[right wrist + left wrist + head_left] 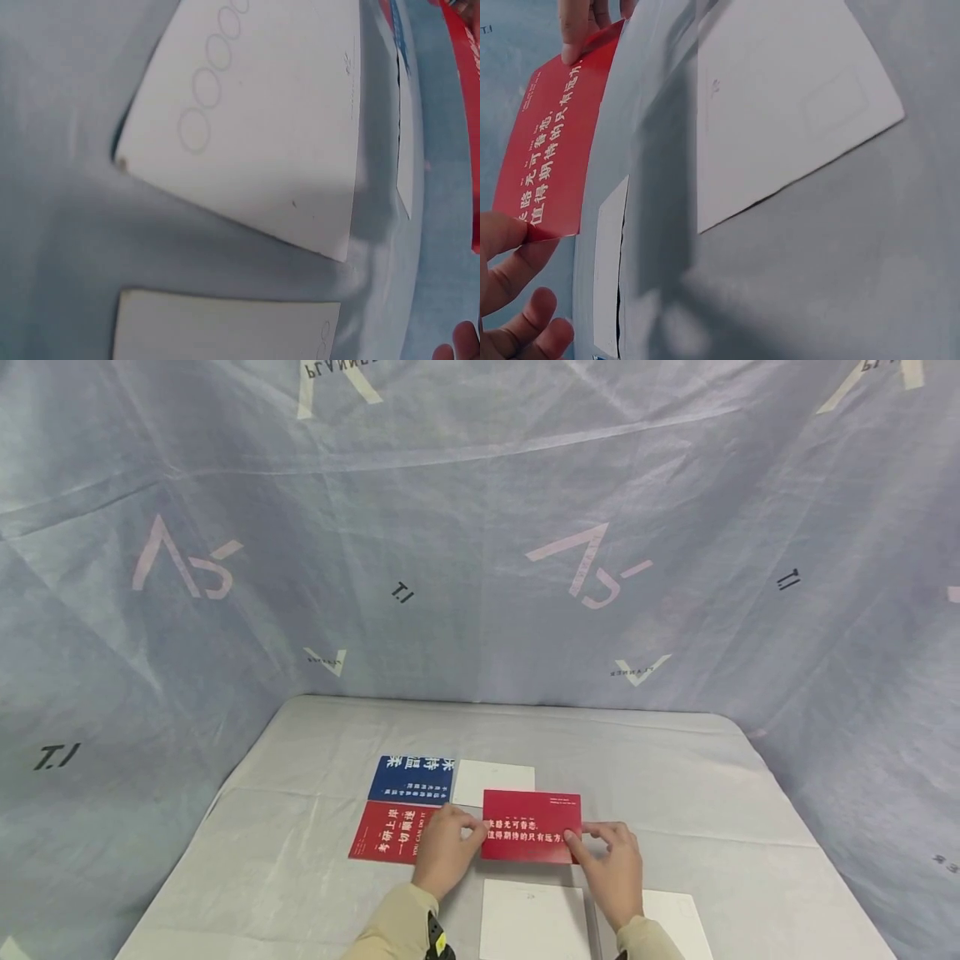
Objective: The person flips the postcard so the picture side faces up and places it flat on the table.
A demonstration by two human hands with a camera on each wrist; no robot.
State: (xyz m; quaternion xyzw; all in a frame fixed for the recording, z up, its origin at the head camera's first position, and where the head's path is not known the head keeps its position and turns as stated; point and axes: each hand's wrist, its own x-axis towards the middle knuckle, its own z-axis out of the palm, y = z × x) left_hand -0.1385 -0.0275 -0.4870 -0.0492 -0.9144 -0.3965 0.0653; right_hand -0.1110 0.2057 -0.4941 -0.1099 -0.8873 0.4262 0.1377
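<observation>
One grey-blue printed cloth backdrop [480, 568] rises behind a cloth-covered table [675, 777], its open room widest on the right. Three postcards show white backs: a far white postcard [487, 775] and two near ones, a middle white postcard [534, 922] and a right-hand white postcard [678, 922]. Left of centre, a blue postcard [412, 779] and a red "YOU CAN DO IT" postcard [382, 835] lie printed side up. Work looks partway: two printed faces down on the cloth, one in hand, three backs remaining. Another red postcard with Chinese lettering [532, 810] is held above mid-table, left hand [447, 847] pinching its left edge, right hand [617, 872] its lower right. Slim gaps separate neighbouring card edges.
</observation>
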